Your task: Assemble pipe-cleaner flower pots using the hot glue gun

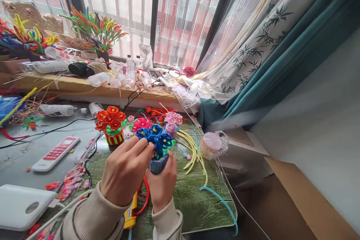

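Observation:
A blue pipe-cleaner flower bouquet with yellow centres (164, 141) stands upright in a small grey-blue pot (157, 166). Around the pot from the right and below wrap the fingers of my right hand (163, 180). My left hand (128, 168) is closed at the left side of the blue flowers, its fingertips pressed on a blossom. Behind it to the left is a pot of orange-red flowers (111, 120). Pink-red flowers (141, 123) and a light pink flower pot (173, 122) sit just behind the blue ones.
Yellow-green stems (194, 150) and a wrapped round container (212, 144) lie right. A yellow glue gun (131, 210) is beneath my wrists. Left are a pink-white remote (56, 153), a white device (24, 206), cables and pink scraps. Bottles (57, 110) lie near the windowsill.

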